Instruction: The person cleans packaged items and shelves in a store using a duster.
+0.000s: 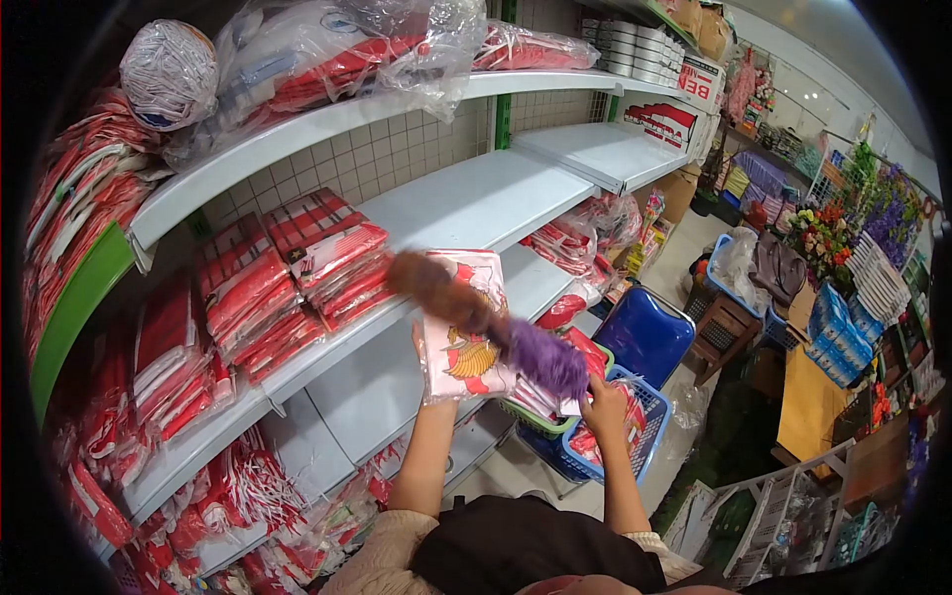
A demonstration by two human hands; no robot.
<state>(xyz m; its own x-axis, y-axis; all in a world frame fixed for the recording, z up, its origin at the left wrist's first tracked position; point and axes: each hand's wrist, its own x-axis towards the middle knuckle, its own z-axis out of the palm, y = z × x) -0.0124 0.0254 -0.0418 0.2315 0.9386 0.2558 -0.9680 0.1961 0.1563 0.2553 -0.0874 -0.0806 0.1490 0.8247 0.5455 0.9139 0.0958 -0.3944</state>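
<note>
My left hand [418, 347] is closed on the edge of a clear plastic packet [458, 352] with a golden eagle emblem on white and red cloth. Most of its fingers are hidden behind the packet. In my right hand [604, 408] is a feather duster [545, 359], purple near my fingers and brown toward the far end. Smeared by motion, the duster passes across the front of the packet. Beside the packet, folded red and white packets [332, 248] lie stacked on the middle shelf.
White shelving [466, 203] curves along the left, with more red and white goods above and below. A blue basket [650, 421] of packets stands by my right hand, near a blue chair [645, 332]. A wooden table [808, 407] and flowers [823, 233] are at the right.
</note>
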